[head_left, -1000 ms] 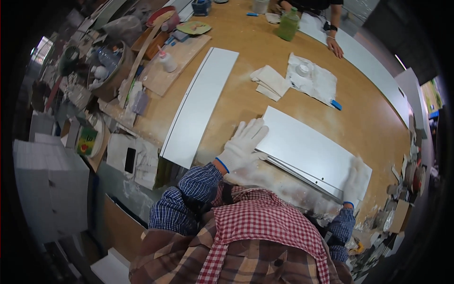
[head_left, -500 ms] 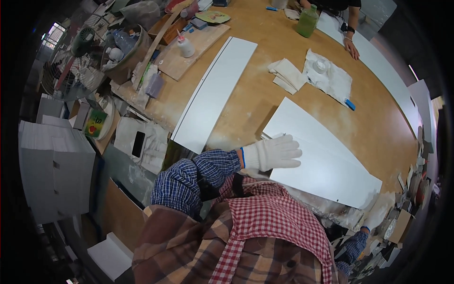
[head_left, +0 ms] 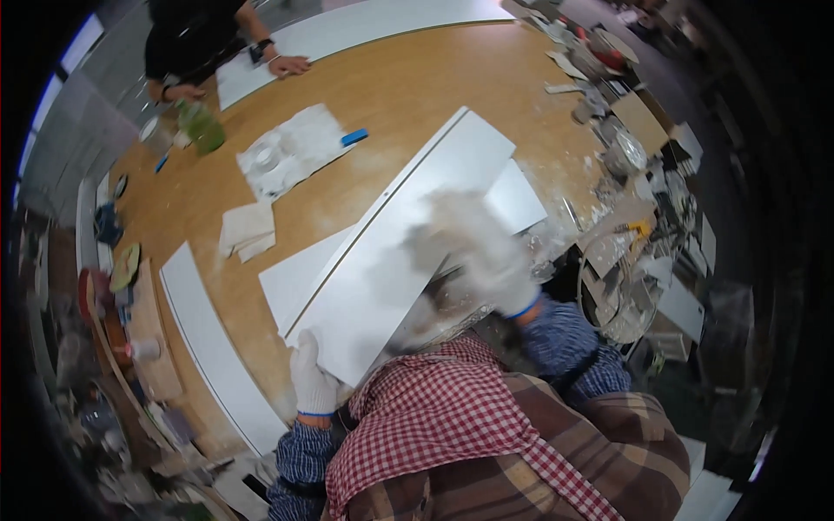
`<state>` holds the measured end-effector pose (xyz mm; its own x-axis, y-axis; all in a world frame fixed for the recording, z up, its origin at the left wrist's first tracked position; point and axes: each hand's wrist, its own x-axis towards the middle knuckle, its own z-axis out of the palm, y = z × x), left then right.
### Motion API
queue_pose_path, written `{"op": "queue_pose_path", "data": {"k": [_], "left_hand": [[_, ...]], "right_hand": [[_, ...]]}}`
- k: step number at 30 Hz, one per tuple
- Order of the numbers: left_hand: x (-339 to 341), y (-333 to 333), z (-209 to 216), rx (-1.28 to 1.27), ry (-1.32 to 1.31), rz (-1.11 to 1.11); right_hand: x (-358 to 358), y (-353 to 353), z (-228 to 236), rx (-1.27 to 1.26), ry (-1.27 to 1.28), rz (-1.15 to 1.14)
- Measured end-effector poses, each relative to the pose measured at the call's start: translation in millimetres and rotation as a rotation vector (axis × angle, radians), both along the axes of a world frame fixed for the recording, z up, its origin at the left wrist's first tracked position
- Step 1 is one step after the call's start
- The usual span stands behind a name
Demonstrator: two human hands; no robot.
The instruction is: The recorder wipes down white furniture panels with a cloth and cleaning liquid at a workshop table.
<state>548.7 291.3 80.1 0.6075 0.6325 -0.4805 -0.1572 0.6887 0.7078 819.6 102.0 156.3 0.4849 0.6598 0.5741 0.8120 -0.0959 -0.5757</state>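
A long white board (head_left: pixel 373 269) with a dark groove along one edge lies slantwise in front of me, over another white board (head_left: pixel 519 200) on the table. My left hand (head_left: pixel 313 378), in a white knitted glove, grips the near left end of the upper board, thumb on its face. Over the middle of that board is my right hand (head_left: pixel 491 256), also gloved. Motion smears its fingers, so I cannot tell whether it holds anything. A grey shadow or smudge shows on the board beside it.
A narrow white panel (head_left: pixel 213 339) lies at left. Beyond are a folded cloth (head_left: pixel 248 230), a white sheet (head_left: pixel 308 139) bearing a round white item, a blue block (head_left: pixel 354 137) and a green bottle (head_left: pixel 204 132). A co-worker's hand (head_left: pixel 289 65) rests across the table. Clutter crowds the right.
My view has swung right. The left hand went from lying flat on a board to gripping a board's end. The right hand came from the cluttered right side to over the grooved board.
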Motion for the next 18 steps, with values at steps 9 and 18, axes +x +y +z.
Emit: {"op": "queue_pose_path", "data": {"k": [9, 18], "left_hand": [[-53.1, 16.0, -38.1, -0.174, 0.145, -0.127], [-60.2, 31.9, -35.1, -0.043, 0.294, -0.178]], "right_hand": [[-12.7, 84.0, -63.9, -0.329, -0.271, 0.398], [175.7, 52.3, -80.8, -0.397, -0.319, -0.447]]}}
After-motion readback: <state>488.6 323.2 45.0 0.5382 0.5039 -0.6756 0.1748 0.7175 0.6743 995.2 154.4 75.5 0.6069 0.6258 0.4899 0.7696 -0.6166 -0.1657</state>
